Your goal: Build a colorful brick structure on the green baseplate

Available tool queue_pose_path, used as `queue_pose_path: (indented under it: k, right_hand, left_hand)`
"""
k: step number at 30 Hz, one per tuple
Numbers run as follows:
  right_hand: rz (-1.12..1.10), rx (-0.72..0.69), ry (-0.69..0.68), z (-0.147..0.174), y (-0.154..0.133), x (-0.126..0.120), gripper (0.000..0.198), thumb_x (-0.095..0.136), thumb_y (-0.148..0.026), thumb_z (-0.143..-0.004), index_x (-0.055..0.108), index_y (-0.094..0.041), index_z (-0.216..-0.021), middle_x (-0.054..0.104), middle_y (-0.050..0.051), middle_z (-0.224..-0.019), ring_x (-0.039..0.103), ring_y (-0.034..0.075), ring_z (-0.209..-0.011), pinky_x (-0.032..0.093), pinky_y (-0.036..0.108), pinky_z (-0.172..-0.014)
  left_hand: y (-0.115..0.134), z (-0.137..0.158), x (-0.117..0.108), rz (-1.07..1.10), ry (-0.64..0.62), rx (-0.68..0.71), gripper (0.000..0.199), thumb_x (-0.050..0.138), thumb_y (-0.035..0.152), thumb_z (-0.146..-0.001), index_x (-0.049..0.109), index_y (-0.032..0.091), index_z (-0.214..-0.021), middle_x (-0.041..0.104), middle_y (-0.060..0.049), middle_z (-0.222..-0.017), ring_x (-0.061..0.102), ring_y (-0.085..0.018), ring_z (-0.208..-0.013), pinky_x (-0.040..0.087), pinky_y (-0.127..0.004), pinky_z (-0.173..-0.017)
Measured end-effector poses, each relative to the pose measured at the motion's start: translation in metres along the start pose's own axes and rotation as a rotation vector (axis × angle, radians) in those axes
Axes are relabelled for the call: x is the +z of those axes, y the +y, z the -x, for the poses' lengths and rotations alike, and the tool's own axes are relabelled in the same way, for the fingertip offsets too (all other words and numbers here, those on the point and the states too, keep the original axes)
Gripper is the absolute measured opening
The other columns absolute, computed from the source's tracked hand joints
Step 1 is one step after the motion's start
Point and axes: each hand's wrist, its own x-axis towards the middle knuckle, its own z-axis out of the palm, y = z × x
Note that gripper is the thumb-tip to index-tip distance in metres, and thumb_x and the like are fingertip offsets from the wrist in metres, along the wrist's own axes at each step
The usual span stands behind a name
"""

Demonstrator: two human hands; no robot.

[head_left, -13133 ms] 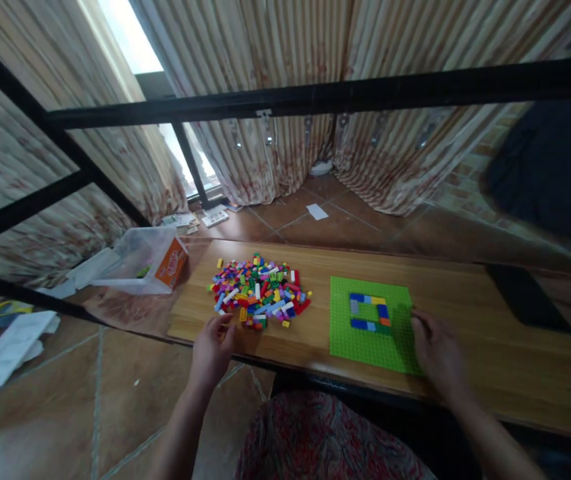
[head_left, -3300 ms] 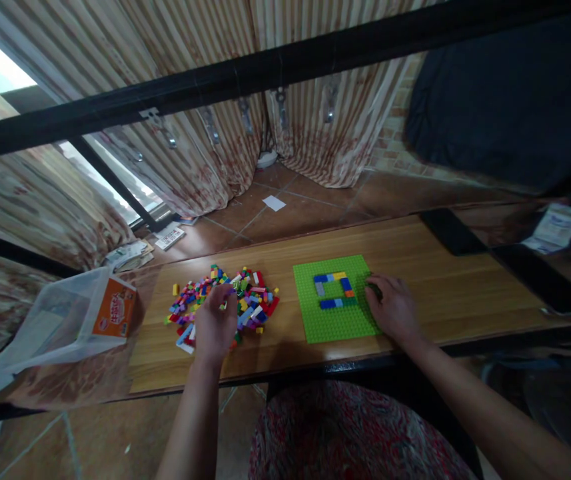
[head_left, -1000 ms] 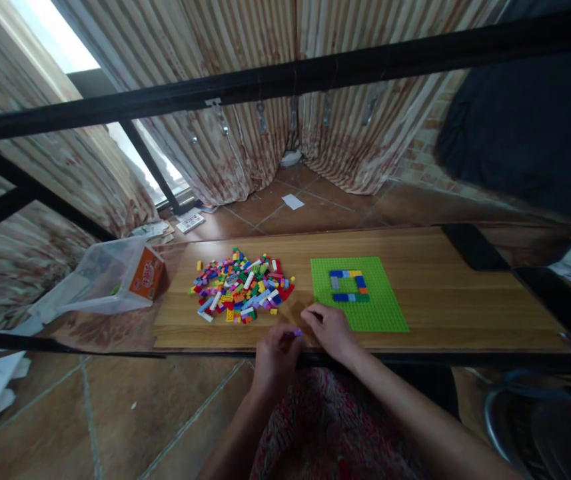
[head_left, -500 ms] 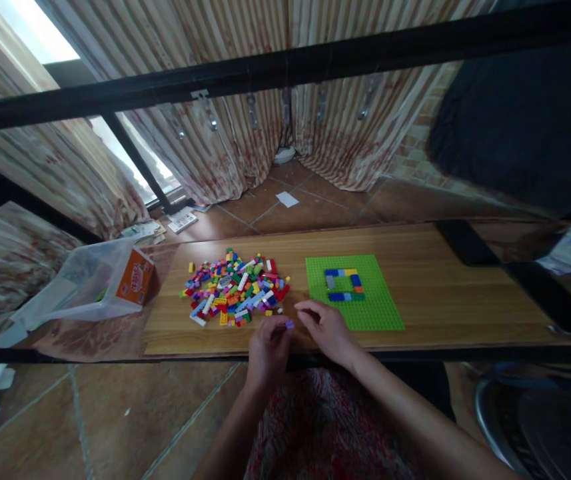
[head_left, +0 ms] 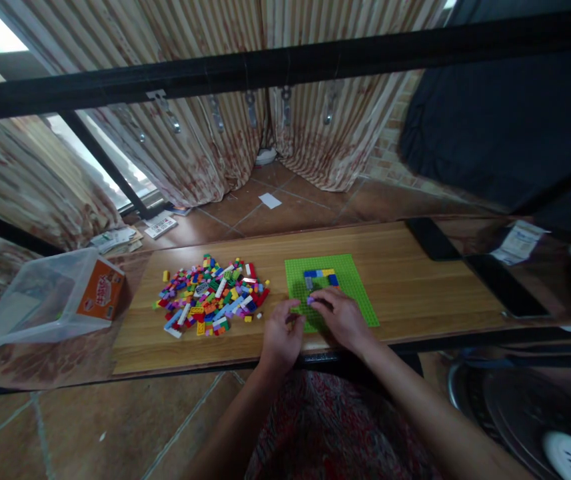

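Note:
A small purple toy brick (head_left: 310, 301) is pinched between the thumb and fingers of my right hand (head_left: 344, 321), above the left part of the green baseplate (head_left: 359, 301). Blue, light blue, yellow and grey bricks (head_left: 321, 273) form an outline on the plate; my right hand covers its near side. My left hand (head_left: 283, 339) is by the plate's near left corner, fingers curved and apart from the thumb, with nothing visible in it.
A heap of mixed toy bricks (head_left: 210, 297) lies on the wooden board (head_left: 138, 320) to the left. Beyond it stands a clear plastic bin (head_left: 60, 287) with an orange label. Two black phone-like slabs (head_left: 432, 239) lie at the right. A dark rail (head_left: 245, 70) crosses above.
The purple brick has passed from my left hand to my right, which has carried it over the baseplate. My left hand has followed toward the plate's edge. The view has turned slightly right.

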Motion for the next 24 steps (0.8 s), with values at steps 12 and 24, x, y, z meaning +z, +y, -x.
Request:
queue_pose_path:
  k: [12, 24]
  right_hand:
    - [0.282, -0.126, 0.015, -0.028, 0.023, -0.001, 0.017, 0.057, -0.027, -0.09, 0.072, -0.021, -0.094, 0.062, 0.006, -0.091, 0.055, 0.021, -0.092, 0.044, 0.036, -0.085]
    - [0.331, -0.195, 0.037, -0.023, 0.022, -0.004, 0.027, 0.047, -0.027, -0.095, 0.07, -0.019, -0.104, 0.065, 0.009, -0.098, 0.057, 0.022, -0.094, 0.046, 0.038, -0.085]
  left_hand:
    - [-0.002, -0.024, 0.012, -0.023, -0.157, -0.014, 0.049, 0.046, 0.009, -0.084, 0.048, 0.019, -0.132, 0.065, -0.01, -0.122, 0.067, -0.014, -0.076, 0.054, -0.029, -0.073]
    - [-0.001, -0.021, 0.016, -0.105, -0.142, -0.042, 0.052, 0.05, 0.011, -0.082, 0.047, 0.019, -0.134, 0.065, -0.011, -0.121, 0.067, -0.015, -0.076, 0.055, -0.032, -0.075]
